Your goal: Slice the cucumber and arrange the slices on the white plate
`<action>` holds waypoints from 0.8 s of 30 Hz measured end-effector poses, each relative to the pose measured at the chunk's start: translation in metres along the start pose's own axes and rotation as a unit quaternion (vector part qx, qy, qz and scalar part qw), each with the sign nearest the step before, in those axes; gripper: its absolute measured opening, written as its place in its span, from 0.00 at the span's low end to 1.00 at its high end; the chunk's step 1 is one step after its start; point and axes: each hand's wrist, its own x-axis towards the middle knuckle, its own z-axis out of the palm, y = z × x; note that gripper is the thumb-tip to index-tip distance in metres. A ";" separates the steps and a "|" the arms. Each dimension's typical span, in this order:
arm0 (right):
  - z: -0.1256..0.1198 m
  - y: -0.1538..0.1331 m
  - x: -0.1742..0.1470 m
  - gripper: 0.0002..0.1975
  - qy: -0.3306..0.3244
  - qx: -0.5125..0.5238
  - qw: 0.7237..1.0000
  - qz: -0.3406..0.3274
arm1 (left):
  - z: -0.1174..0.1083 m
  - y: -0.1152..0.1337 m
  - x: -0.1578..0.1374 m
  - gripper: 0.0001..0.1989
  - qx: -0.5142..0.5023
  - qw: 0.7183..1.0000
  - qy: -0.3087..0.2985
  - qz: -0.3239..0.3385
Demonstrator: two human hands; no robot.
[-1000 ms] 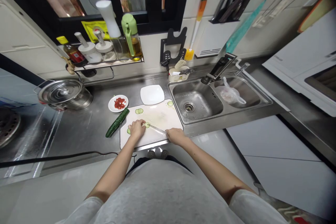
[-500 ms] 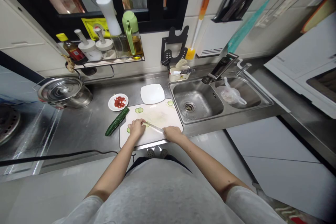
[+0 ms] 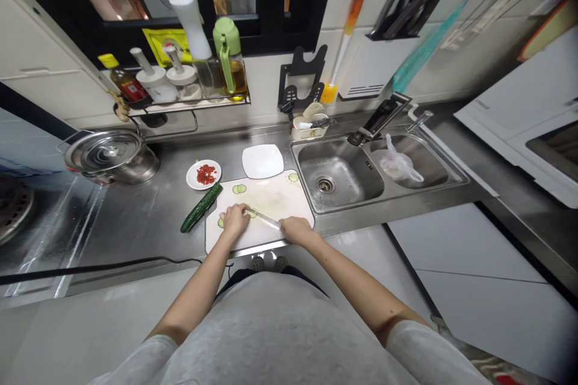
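My right hand is closed round the handle of a knife, its blade reaching left over the white cutting board. My left hand has its fingers bent down at the blade's tip, gripping a piece of cucumber mostly hidden under them; a green end shows at its left. A pale cucumber slice lies by the blade. Two more slices rest at the board's upper left, and another slice at its upper right corner. A whole cucumber lies at the board's left edge.
Behind the board are a white square plate and a small plate of chopped red pieces. A steel pot stands at left; a double sink is at right. Bottles line a wall rack. A black cable crosses the counter.
Both hands and the knife stay almost in the same place. The view has shifted very slightly; nothing has been picked up or put down.
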 end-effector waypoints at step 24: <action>0.021 0.050 -0.005 0.18 0.073 0.048 0.992 0.090 | 0.002 0.019 -0.005 0.06 -0.017 1.000 0.019 0.004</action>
